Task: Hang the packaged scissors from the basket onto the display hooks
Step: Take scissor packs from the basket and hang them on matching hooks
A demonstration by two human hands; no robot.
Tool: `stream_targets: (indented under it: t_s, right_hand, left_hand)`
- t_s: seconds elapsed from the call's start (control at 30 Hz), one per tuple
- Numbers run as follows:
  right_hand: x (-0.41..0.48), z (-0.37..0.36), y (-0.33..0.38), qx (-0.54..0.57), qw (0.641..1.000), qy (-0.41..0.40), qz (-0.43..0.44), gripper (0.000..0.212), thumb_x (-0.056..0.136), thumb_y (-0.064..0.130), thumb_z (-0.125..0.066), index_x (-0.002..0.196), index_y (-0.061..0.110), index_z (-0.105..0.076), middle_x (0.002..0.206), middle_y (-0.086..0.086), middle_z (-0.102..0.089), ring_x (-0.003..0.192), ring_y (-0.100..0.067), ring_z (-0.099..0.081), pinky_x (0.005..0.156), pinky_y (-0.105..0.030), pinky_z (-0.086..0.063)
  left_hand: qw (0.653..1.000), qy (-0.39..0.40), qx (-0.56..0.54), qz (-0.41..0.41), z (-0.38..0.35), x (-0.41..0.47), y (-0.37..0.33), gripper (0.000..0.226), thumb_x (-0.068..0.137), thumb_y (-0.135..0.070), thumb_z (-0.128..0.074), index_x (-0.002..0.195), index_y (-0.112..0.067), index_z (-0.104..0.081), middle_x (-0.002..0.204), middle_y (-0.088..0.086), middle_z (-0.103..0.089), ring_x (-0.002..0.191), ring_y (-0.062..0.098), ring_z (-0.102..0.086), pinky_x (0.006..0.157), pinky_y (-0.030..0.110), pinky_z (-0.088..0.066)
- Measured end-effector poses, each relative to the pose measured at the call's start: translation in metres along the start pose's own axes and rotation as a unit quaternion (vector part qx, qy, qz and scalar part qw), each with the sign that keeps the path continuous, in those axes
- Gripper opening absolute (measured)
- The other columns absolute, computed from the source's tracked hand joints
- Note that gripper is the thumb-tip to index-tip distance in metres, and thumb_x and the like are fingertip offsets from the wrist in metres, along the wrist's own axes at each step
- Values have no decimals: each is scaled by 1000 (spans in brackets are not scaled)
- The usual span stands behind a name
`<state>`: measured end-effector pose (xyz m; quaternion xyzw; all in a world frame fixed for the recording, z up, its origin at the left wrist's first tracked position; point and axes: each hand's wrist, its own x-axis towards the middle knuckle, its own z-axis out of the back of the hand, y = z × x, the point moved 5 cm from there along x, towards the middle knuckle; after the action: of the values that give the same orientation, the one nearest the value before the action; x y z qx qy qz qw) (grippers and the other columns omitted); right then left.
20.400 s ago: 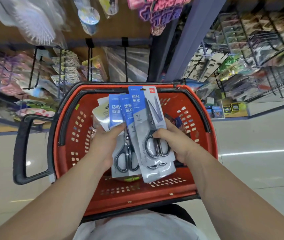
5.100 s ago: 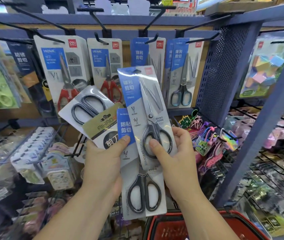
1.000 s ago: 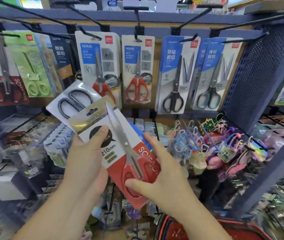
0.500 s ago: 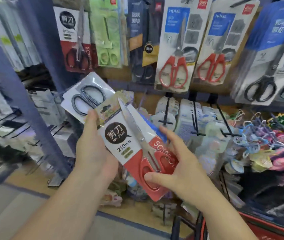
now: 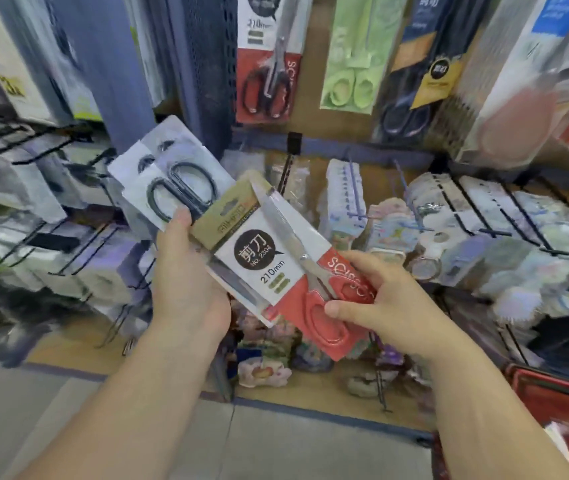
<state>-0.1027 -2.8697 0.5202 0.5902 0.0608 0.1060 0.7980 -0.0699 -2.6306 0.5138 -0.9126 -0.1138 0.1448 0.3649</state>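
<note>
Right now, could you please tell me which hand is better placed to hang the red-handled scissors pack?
Right. The right hand pinches the red-handled pack at its handle end, while the left hand holds the black-handled packs too. A matching pack hangs above.

Left hand [image 5: 189,289] and right hand [image 5: 401,306] held forward, fingers [image 5: 369,268] curled, gripping.

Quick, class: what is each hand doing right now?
Left hand: holding the black scissors pack, thumb on top.
Right hand: pinching the red scissors pack at its handle end.
</note>
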Motion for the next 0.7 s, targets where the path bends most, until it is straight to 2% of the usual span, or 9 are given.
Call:
stream_targets:
  t_s: [0.07,0.13,0.23,0.33,0.43,0.5,0.6,0.63,0.7]
  right_hand:
    - [3,-9,5,4,1000,-9,-8,46,78,15,-85,120,25,-68,112,6,-78,104,-13,-75,84,-27,-60]
    - [4,-12,5,22,999,-19,-17,45,75,19,-83,117,18,-68,106,4,-78,99,-16,-76,81,-30,-62]
    - [4,-9,5,68,997,-14,-32,44,73,10,-80,115,10,-67,97,1,-79,88,-14,-75,69,-25,-59]
    - [10,-1,11,97,994,-12,-39,45,73,2,-81,115,8,-66,94,0,-78,83,-14,-75,62,-23,-58]
    - [19,18,13,114,993,-29,-10,44,71,4,-85,111,13,-71,97,-3,-78,84,-15,-75,64,-23,-58]
    - [26,33,11,146,987,-58,17,41,69,7,-83,107,22,-77,101,-6,-77,87,-16,-75,68,-25,-59]
    - [46,44,20,166,980,-90,55,52,64,36,-98,111,29,-75,110,-9,-74,95,-20,-72,73,-29,-59]
    - [56,47,23,176,977,-99,70,44,69,36,-94,109,31,-75,110,-6,-75,97,-18,-72,76,-29,-59]
    - [76,46,35,195,970,-104,102,31,79,21,-77,109,29,-73,106,2,-77,96,-10,-72,77,-25,-58]
  left_hand:
    - [1000,17,7,-17,-2,1,-19,45,102,-45,-62,141,-21,-61,128,4,-75,117,24,-73,101,47,-57]
    - [997,39,65,-34,-2,-1,-27,22,110,-33,-55,128,-24,-63,108,-4,-80,99,14,-77,84,36,-62]
    - [989,68,124,-43,-7,-6,-38,15,111,-31,-52,119,-27,-63,101,-9,-81,94,9,-77,74,23,-61]
    - [983,94,145,-63,-25,-2,-47,15,110,-29,-52,119,-29,-64,109,-8,-80,103,13,-76,83,30,-62]
    - [978,114,151,-85,-48,6,-58,20,111,-19,-49,123,-24,-65,104,-12,-80,97,7,-76,75,22,-59]
    - [970,117,173,-123,-62,11,-66,25,112,-19,-49,131,-22,-65,115,-13,-78,108,7,-74,83,22,-59]
    - [958,122,182,-184,-78,19,-76,23,112,-22,-50,128,-27,-66,124,-10,-76,118,11,-71,97,33,-58]
    - [953,120,188,-207,-83,20,-80,20,112,-23,-51,123,-29,-66,121,-11,-77,117,11,-71,96,33,-57]
    - [941,105,204,-249,-94,22,-89,17,112,-24,-51,115,-32,-65,113,-14,-77,109,5,-71,92,28,-56]
